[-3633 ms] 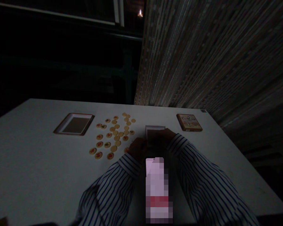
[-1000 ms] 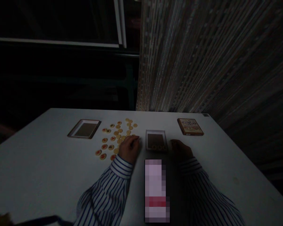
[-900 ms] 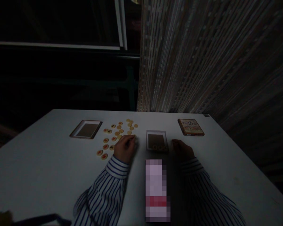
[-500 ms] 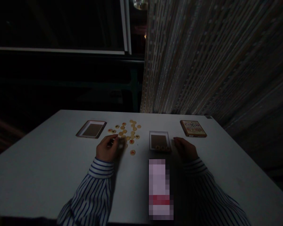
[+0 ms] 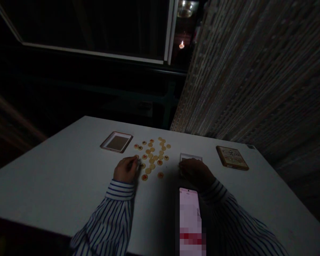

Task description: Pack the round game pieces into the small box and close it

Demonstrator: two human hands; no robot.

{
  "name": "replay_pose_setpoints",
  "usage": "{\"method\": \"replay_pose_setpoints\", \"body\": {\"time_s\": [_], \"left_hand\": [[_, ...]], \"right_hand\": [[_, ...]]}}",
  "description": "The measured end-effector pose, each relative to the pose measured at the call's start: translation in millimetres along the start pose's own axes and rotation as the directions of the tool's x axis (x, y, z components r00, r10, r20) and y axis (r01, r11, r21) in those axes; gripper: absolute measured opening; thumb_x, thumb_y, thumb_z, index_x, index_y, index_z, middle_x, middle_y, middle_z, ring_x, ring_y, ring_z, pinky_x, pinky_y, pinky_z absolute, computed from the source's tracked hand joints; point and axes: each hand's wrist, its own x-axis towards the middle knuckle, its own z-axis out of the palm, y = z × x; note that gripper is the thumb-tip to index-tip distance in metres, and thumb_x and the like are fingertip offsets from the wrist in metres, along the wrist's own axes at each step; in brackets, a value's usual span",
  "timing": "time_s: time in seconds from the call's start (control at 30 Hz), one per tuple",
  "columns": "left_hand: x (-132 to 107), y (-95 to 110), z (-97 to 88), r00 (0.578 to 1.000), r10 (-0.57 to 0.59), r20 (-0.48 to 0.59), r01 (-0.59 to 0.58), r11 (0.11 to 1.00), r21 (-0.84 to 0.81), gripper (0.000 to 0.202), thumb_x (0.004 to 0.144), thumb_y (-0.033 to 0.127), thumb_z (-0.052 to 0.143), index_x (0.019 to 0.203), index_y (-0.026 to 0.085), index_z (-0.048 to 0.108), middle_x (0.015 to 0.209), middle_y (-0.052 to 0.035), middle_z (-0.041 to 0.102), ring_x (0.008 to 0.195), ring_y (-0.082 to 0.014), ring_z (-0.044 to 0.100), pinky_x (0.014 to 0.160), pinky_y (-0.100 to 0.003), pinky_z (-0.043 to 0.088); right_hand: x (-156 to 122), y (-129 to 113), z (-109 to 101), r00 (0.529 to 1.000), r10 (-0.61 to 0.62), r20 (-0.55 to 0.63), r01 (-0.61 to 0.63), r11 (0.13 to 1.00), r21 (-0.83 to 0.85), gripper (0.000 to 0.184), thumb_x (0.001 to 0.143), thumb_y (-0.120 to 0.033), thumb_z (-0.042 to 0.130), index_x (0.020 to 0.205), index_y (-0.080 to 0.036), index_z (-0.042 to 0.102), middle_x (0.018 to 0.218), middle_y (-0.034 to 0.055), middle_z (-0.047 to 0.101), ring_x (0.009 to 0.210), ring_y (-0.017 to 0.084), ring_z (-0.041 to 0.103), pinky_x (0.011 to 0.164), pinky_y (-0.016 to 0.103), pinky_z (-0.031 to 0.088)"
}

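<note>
My left hand (image 5: 126, 170) is closed, thumb and fingers pinched together at the left edge of a scatter of round wooden xiangqi pieces (image 5: 151, 161). A xiangqi piece with a red mark (image 5: 137, 156) shows at its fingertips. Several of the scattered pieces bear red or dark characters, others show plain faces. Over a small open box (image 5: 191, 155) with pale walls hangs my right hand (image 5: 197, 173), its fingers curled closed and covering most of the box. What those fingers hold, if anything, is hidden.
Left of the pieces lies a shallow open tray or lid (image 5: 116, 142). A flat box with a printed cover (image 5: 232, 157) sits at the right. Nearer me is a lit phone (image 5: 190, 213), partly pixelated. A string curtain (image 5: 216, 78) hangs behind the white table (image 5: 69, 177).
My right hand has moved left from beside the small box to over it. More pieces show where my left hand was covering them. The view has shifted and tilted.
</note>
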Motion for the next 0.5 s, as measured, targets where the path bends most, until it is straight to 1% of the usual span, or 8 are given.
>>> {"method": "replay_pose_setpoints", "body": {"time_s": [0.03, 0.1, 0.2, 0.27, 0.33, 0.4, 0.5], "left_hand": [[0.2, -1.7, -0.9, 1.0, 0.0, 0.005, 0.0, 1.0, 0.015, 0.026, 0.076, 0.036, 0.048, 0.084, 0.019, 0.065, 0.083, -0.0051, 0.067, 0.079, -0.0187, 0.061, 0.073, -0.031, 0.049], [-0.2, -3.7, -1.6, 1.0, 0.002, 0.018, -0.003, 0.999, 0.036, 0.026, 0.076, 0.036, 0.048, 0.083, 0.018, 0.065, 0.083, -0.0053, 0.067, 0.079, -0.0192, 0.061, 0.075, -0.032, 0.048], [-2.3, -3.3, -0.1, 0.999, 0.024, 0.026, -0.025, 0.999, 0.047, 0.026, 0.077, 0.034, 0.046, 0.084, 0.017, 0.064, 0.083, -0.006, 0.067, 0.079, -0.019, 0.061, 0.075, -0.032, 0.048], [-3.7, -2.3, 1.7, 0.999, 0.048, 0.021, -0.049, 0.997, 0.053, 0.026, 0.078, 0.032, 0.045, 0.085, 0.016, 0.064, 0.084, -0.0068, 0.067, 0.08, -0.019, 0.06, 0.075, -0.032, 0.048], [-4.4, -2.0, 3.2, 0.997, 0.074, 0.03, -0.076, 0.995, 0.059, 0.026, 0.078, 0.031, 0.045, 0.085, 0.015, 0.064, 0.084, -0.0075, 0.067, 0.08, -0.0191, 0.06, 0.075, -0.032, 0.048], [-4.2, -2.9, 3.8, 0.995, 0.092, 0.042, -0.095, 0.994, 0.063, 0.026, 0.079, 0.03, 0.044, 0.086, 0.015, 0.064, 0.084, -0.0078, 0.067, 0.08, -0.0189, 0.06, 0.074, -0.032, 0.048], [-3.6, -5.4, 3.5, 0.993, 0.109, 0.047, -0.112, 0.991, 0.072, 0.026, 0.08, 0.029, 0.042, 0.087, 0.015, 0.064, 0.085, -0.0076, 0.067, 0.079, -0.0186, 0.061, 0.073, -0.032, 0.049]], "right_hand": [[5.5, -5.5, 1.5, 0.999, -0.034, 0.02, 0.034, 0.999, 0.0, 0.025, 0.082, -0.027, 0.043, 0.097, -0.019, 0.062, 0.09, 0.0075, 0.065, 0.08, 0.018, 0.058, 0.067, 0.029, 0.039], [16.3, -16.5, 4.8, 0.996, -0.078, 0.049, 0.078, 0.997, -0.003, 0.025, 0.081, -0.028, 0.043, 0.097, -0.022, 0.061, 0.092, 0.006, 0.065, 0.082, 0.019, 0.057, 0.069, 0.03, 0.039], [34.5, -32.7, 10.5, 0.979, -0.148, 0.136, 0.145, 0.989, 0.035, 0.025, 0.079, -0.026, 0.046, 0.099, -0.02, 0.059, 0.095, 0.0073, 0.063, 0.084, 0.019, 0.057, 0.07, 0.031, 0.041], [48.0, -42.4, 15.9, 0.954, -0.226, 0.198, 0.217, 0.974, 0.07, 0.025, 0.077, -0.024, 0.049, 0.1, -0.019, 0.059, 0.102, 0.0081, 0.062, 0.093, 0.021, 0.055, 0.075, 0.033, 0.041], [60.9, -50.6, 22.7, 0.91, -0.304, 0.283, 0.291, 0.953, 0.09, 0.029, 0.076, -0.021, 0.051, 0.104, -0.019, 0.057, 0.103, 0.0078, 0.062, 0.096, 0.021, 0.054, 0.079, 0.035, 0.04], [71.6, -57.4, 29.3, 0.897, -0.314, 0.31, 0.307, 0.949, 0.072, 0.03, 0.076, -0.021, 0.051, 0.106, -0.019, 0.056, 0.108, 0.0079, 0.06, 0.099, 0.023, 0.052, 0.082, 0.038, 0.04], [82.5, -65.4, 35.5, 0.87, -0.33, 0.366, 0.33, 0.942, 0.065, 0.028, 0.077, -0.022, 0.049, 0.104, -0.02, 0.057, 0.108, 0.0075, 0.06, 0.097, 0.022, 0.053, 0.077, 0.036, 0.042]]}}
